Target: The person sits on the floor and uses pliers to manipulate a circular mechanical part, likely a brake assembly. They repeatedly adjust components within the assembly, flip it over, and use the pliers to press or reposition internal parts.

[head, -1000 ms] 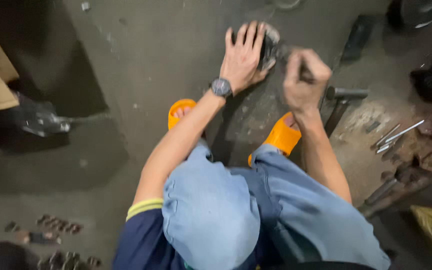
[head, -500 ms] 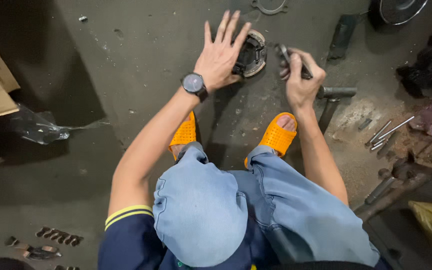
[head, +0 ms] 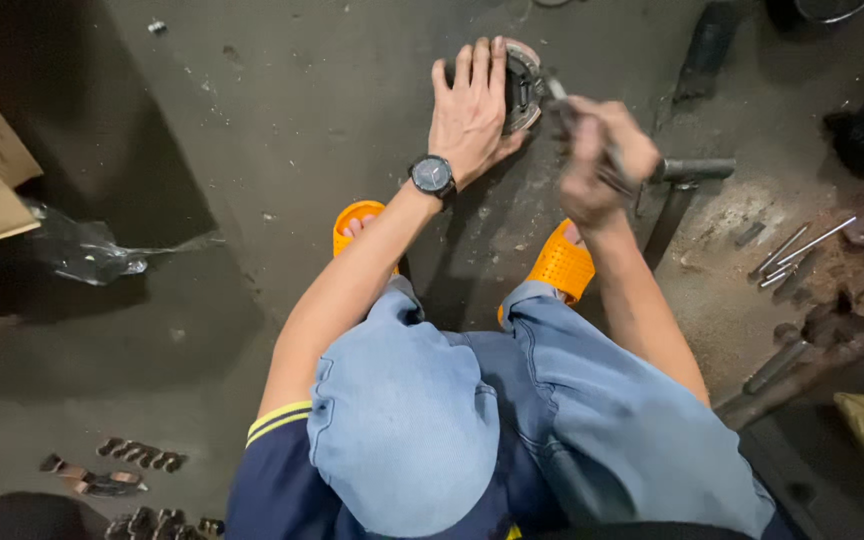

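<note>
**Pinned to the floor for tool work**

The round, dark metal part with a rusty rim (head: pixel 524 85) lies on the concrete floor (head: pixel 282 130). The left hand (head: pixel 470 110) presses it flat, fingers spread, steadying it. The right hand (head: pixel 597 160), blurred, is clenched around a thin metal tool (head: pixel 559 95) angled at its edge.

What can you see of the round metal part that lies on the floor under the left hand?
The round metal part lies flat on the grey concrete floor, at the top of the view. It looks like a dark, worn, greasy disc with a paler rim along its upper right edge; finer detail is too unclear to tell. The left hand presses flat on it and hides most of its left side. The right hand, blurred, holds a thin tool at its right edge.
</note>
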